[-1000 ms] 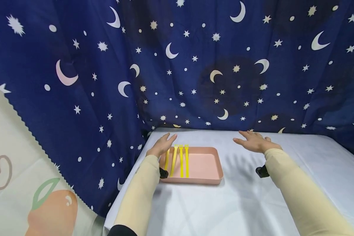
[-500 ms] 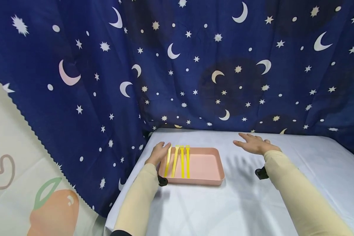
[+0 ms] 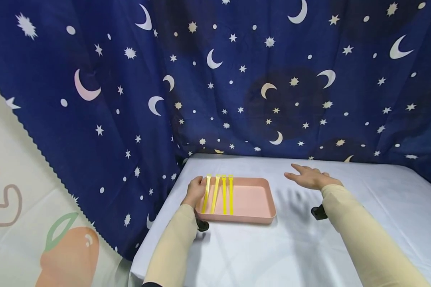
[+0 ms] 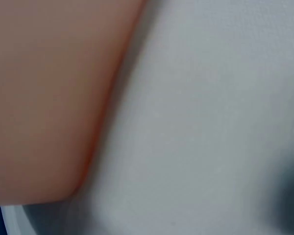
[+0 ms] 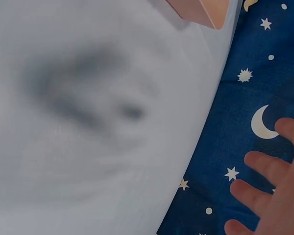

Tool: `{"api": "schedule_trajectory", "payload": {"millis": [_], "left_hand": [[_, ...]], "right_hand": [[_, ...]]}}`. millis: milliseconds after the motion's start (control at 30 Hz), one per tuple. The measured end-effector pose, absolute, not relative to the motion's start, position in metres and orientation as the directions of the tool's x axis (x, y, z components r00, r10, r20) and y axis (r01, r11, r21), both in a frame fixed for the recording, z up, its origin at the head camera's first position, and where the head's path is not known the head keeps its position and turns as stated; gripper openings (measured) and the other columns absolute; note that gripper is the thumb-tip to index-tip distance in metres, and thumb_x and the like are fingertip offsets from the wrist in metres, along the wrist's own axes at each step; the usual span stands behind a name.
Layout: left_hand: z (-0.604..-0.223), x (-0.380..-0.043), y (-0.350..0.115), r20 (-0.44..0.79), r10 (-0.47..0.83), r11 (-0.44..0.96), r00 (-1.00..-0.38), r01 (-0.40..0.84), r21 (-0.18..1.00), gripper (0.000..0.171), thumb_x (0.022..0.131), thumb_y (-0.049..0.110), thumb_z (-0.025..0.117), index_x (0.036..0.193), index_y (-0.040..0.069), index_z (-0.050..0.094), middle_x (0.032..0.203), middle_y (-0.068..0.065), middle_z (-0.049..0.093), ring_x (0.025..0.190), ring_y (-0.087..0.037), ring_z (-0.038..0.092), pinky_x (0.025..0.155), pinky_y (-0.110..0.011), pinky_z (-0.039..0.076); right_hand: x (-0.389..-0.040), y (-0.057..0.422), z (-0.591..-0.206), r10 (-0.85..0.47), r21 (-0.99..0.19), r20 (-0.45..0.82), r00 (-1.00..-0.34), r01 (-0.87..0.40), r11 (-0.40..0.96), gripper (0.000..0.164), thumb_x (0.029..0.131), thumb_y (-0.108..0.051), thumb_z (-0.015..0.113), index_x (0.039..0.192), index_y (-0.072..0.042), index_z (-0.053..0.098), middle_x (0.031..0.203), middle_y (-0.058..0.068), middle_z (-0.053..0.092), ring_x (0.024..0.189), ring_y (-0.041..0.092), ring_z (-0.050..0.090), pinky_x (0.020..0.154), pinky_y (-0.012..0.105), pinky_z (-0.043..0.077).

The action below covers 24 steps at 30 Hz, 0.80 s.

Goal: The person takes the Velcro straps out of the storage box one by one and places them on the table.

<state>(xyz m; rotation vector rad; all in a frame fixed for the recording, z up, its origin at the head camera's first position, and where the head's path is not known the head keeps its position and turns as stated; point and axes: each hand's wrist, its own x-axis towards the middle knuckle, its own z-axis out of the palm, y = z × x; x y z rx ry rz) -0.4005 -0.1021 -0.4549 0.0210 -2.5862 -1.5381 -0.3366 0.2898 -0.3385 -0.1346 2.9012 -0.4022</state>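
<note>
Step in hand was prob. gripping: L hand [image 3: 195,192] was at pink tray's [image 3: 255,197] 9 o'clock rim, fingers apparently pinching it. R hand [image 3: 310,178] hovered approx. 3 o'clock, well apart, fingers spread, holding nothing. Next move likely called for keeping tray level, as four yellow strips [image 3: 224,197] had heads past its 12 o'clock rim. Surface [image 3: 244,251] edge was near at 9; more room lay at 3 & 6.

A white-covered table [image 3: 251,255] bears a shallow pink tray [image 3: 253,199], set toward its left side.
</note>
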Motion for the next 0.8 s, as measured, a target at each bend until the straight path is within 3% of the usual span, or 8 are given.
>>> {"api": "schedule_trajectory", "payload": {"millis": [500,800], "left_hand": [[-0.462,-0.396,-0.102,0.048,-0.128,0.408,-0.991,-0.008,0.913,0.043,0.105,0.004,0.037,0.146,0.001,0.049,0.149,-0.019,0.052,0.141,-0.033,0.046,0.121,-0.046,0.038],[-0.467,-0.397,-0.102,0.055,-0.139,0.382,-0.989,-0.003,0.924,0.043,0.105,0.006,0.038,0.146,0.002,0.05,0.149,-0.017,0.052,0.143,-0.032,0.044,0.122,-0.045,0.036]], "right_hand": [[-0.348,0.265,-0.347,-0.163,-0.305,-0.164,-0.973,-0.107,0.946,0.097,0.095,-0.076,0.026,0.159,-0.003,0.017,0.158,0.036,0.024,0.14,0.064,0.025,0.105,0.085,0.023],[-0.354,0.244,-0.359,-0.207,-0.356,-0.049,-0.977,-0.177,0.918,0.089,0.099,-0.062,0.042,0.147,0.012,0.034,0.146,0.038,0.043,0.134,0.057,0.04,0.107,0.073,0.037]]}}
